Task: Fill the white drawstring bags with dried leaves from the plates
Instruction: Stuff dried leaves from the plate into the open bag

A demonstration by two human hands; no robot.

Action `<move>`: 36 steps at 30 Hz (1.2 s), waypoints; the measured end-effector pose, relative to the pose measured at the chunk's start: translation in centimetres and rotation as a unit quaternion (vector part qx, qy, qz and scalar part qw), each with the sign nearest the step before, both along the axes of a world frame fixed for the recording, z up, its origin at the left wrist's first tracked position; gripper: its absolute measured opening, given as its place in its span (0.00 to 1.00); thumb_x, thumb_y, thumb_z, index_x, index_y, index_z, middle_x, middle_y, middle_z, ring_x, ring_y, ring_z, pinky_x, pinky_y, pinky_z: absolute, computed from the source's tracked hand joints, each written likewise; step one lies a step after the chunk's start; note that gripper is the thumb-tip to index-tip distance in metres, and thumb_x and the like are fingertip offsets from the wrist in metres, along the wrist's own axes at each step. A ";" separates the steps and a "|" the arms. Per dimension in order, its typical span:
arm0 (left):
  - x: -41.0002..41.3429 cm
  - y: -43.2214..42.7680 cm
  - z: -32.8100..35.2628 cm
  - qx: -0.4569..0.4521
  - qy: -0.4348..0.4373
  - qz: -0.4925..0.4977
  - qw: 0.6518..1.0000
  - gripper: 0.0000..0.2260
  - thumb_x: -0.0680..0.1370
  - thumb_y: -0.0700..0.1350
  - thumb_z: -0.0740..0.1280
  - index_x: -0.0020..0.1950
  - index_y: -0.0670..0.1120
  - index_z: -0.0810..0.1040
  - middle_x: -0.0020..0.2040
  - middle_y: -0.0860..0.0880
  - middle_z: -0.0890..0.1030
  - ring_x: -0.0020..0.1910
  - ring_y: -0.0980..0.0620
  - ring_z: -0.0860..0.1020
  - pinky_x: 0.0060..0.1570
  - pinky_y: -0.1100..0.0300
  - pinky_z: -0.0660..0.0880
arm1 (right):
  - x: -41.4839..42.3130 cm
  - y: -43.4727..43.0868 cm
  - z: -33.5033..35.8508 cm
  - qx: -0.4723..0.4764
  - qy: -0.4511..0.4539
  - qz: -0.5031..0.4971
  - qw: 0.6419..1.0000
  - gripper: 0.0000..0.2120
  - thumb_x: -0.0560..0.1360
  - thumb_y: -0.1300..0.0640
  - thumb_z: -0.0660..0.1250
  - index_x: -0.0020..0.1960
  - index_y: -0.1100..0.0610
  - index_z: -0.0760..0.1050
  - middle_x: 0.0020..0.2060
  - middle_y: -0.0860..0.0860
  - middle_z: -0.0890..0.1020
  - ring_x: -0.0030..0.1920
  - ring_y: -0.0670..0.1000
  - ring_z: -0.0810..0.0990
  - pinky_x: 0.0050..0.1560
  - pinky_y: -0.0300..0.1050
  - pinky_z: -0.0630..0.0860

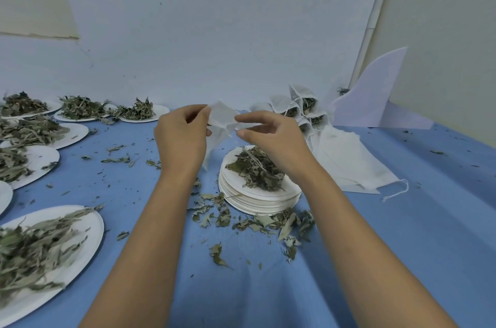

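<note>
Blue tablecloth [402, 233] spreads under everything, with leaf-heaped plates [90, 225] along my left. My left hand [179, 137] and right hand [273, 137] both pinch the top of a white drawstring bag [221, 118], held in the air above the plate stack [257, 205] that carries dried leaves [257, 170].

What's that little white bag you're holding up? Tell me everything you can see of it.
The white bag is small, thin, slightly see-through cloth, creased and apparently empty. It is held in the air near the stack of plates, its lower corner pointing down. The left hand pinches its left side, the right hand its right side near the top.
</note>
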State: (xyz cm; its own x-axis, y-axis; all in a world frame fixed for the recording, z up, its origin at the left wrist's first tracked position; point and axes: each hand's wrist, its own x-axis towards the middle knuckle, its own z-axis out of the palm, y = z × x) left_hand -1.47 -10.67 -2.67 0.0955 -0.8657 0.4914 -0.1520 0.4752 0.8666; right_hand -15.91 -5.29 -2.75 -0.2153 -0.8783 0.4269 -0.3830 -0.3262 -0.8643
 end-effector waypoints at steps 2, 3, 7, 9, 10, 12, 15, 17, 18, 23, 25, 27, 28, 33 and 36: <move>0.1 -0.1 0.0 -0.006 0.018 0.026 0.999 0.08 0.79 0.46 0.64 0.52 0.46 0.82 0.36 0.53 0.80 0.29 0.68 0.76 0.32 0.77 0.69 | 0.4 0.2 0.4 0.006 -0.024 0.046 0.999 0.08 0.72 0.61 0.71 0.51 0.52 0.82 0.45 0.47 0.84 0.43 0.48 0.84 0.43 0.38 0.80; 0.1 -0.1 0.0 -0.008 0.021 0.034 0.999 0.08 0.80 0.46 0.64 0.53 0.47 0.82 0.38 0.52 0.80 0.29 0.67 0.76 0.32 0.77 0.69 | 0.5 0.4 0.6 0.035 -0.036 0.090 0.995 0.09 0.73 0.63 0.71 0.52 0.56 0.81 0.45 0.50 0.85 0.43 0.50 0.85 0.43 0.39 0.80; 0.2 -0.3 -0.2 -0.014 0.000 0.026 1.000 0.07 0.80 0.46 0.62 0.52 0.48 0.80 0.45 0.52 0.80 0.38 0.57 0.79 0.41 0.66 0.73 | 1.1 0.9 0.9 0.164 0.008 0.196 0.967 0.09 0.75 0.66 0.68 0.54 0.62 0.81 0.47 0.55 0.85 0.47 0.52 0.85 0.47 0.38 0.80; 0.2 -0.2 -0.2 -0.014 -0.012 0.015 1.000 0.07 0.80 0.45 0.62 0.51 0.48 0.80 0.44 0.54 0.79 0.42 0.50 0.78 0.44 0.58 0.74 | 1.2 0.9 1.0 0.176 0.012 0.192 0.965 0.08 0.76 0.66 0.66 0.53 0.62 0.81 0.47 0.57 0.85 0.46 0.52 0.85 0.48 0.40 0.81; 0.2 -0.3 -0.2 -0.013 -0.014 0.012 1.000 0.07 0.81 0.45 0.61 0.51 0.48 0.80 0.43 0.54 0.79 0.39 0.52 0.77 0.41 0.57 0.74 | 1.3 0.9 1.1 0.173 0.012 0.177 0.969 0.07 0.76 0.66 0.66 0.51 0.61 0.81 0.45 0.56 0.85 0.44 0.52 0.85 0.47 0.40 0.81; 0.2 -0.4 -0.3 -0.010 -0.018 0.005 1.000 0.08 0.81 0.45 0.60 0.52 0.48 0.79 0.39 0.53 0.77 0.29 0.58 0.75 0.29 0.65 0.72 | 1.3 0.7 0.9 0.130 0.028 0.102 0.986 0.06 0.76 0.64 0.67 0.49 0.59 0.82 0.40 0.53 0.85 0.38 0.50 0.85 0.40 0.39 0.81; 0.1 -0.3 -0.3 0.000 -0.035 -0.026 0.999 0.08 0.82 0.43 0.58 0.53 0.46 0.77 0.40 0.50 0.78 0.21 0.57 0.74 0.22 0.69 0.67 | 1.3 0.3 0.5 -0.006 0.087 -0.037 0.995 0.03 0.73 0.58 0.71 0.46 0.52 0.80 0.37 0.46 0.80 0.31 0.45 0.79 0.34 0.35 0.74; -0.1 0.0 -0.3 0.004 -0.051 -0.055 0.997 0.08 0.83 0.42 0.57 0.54 0.46 0.76 0.41 0.53 0.79 0.21 0.55 0.76 0.23 0.66 0.69 | 1.4 0.0 0.3 -0.035 0.116 -0.044 0.992 0.07 0.72 0.56 0.72 0.49 0.49 0.79 0.43 0.43 0.80 0.32 0.43 0.78 0.36 0.33 0.73; -0.2 0.1 -0.3 0.005 -0.054 -0.069 0.996 0.08 0.83 0.42 0.57 0.54 0.46 0.76 0.42 0.55 0.79 0.21 0.55 0.76 0.23 0.66 0.70 | 1.4 -0.1 0.1 -0.029 0.145 -0.042 0.988 0.10 0.72 0.56 0.72 0.52 0.49 0.79 0.46 0.42 0.81 0.33 0.41 0.78 0.37 0.30 0.72; -0.4 0.5 -0.2 0.009 -0.072 -0.113 0.991 0.09 0.83 0.41 0.56 0.54 0.47 0.75 0.41 0.57 0.78 0.21 0.53 0.77 0.21 0.66 0.71 | 2.0 -0.6 -0.8 -0.034 0.222 -0.098 0.970 0.09 0.73 0.58 0.70 0.53 0.55 0.82 0.44 0.47 0.84 0.34 0.38 0.76 0.41 0.31 0.72; -0.6 0.5 -0.1 0.017 -0.068 -0.119 0.990 0.09 0.83 0.41 0.56 0.54 0.47 0.76 0.40 0.55 0.77 0.21 0.52 0.78 0.22 0.65 0.73 | 2.4 -0.7 -1.0 -0.056 0.225 -0.134 0.963 0.06 0.74 0.60 0.69 0.49 0.58 0.82 0.40 0.49 0.84 0.36 0.41 0.77 0.43 0.36 0.73; -0.9 0.6 -0.1 0.037 -0.045 -0.121 0.991 0.09 0.83 0.41 0.56 0.55 0.46 0.76 0.41 0.52 0.77 0.23 0.50 0.79 0.24 0.63 0.76 | 2.9 -0.7 -1.2 -0.058 0.238 -0.168 0.955 0.06 0.74 0.60 0.68 0.49 0.59 0.82 0.41 0.51 0.84 0.40 0.46 0.80 0.46 0.41 0.75; -1.0 0.7 -0.1 0.045 -0.034 -0.116 0.992 0.09 0.83 0.40 0.56 0.54 0.46 0.76 0.40 0.51 0.77 0.23 0.48 0.80 0.24 0.62 0.77 | 3.0 -0.7 -1.2 -0.051 0.248 -0.182 0.950 0.06 0.74 0.60 0.68 0.48 0.59 0.82 0.41 0.52 0.84 0.42 0.49 0.80 0.47 0.45 0.76; -1.7 0.8 -0.8 0.044 -0.041 -0.064 0.996 0.10 0.82 0.40 0.56 0.51 0.45 0.77 0.40 0.51 0.76 0.36 0.41 0.82 0.38 0.49 0.81 | 3.7 -0.7 -1.6 -0.016 0.287 -0.187 0.939 0.07 0.75 0.59 0.65 0.45 0.58 0.83 0.38 0.53 0.84 0.41 0.52 0.81 0.46 0.50 0.76; -1.6 0.5 -1.0 0.031 -0.051 -0.038 0.997 0.10 0.82 0.40 0.55 0.51 0.45 0.76 0.37 0.52 0.74 0.39 0.39 0.81 0.44 0.44 0.79 | 3.9 -0.8 -1.6 0.004 0.292 -0.152 0.944 0.10 0.76 0.58 0.64 0.41 0.60 0.83 0.34 0.55 0.83 0.38 0.54 0.80 0.43 0.50 0.76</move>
State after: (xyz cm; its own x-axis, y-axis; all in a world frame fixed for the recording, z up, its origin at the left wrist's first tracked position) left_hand -3.10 -10.16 -3.64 -0.0195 -0.8971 0.4413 -0.2073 0.4354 0.8760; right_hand -12.02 -6.12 -4.33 -0.1879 -0.8173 0.5446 -0.8701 -0.1186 -0.4783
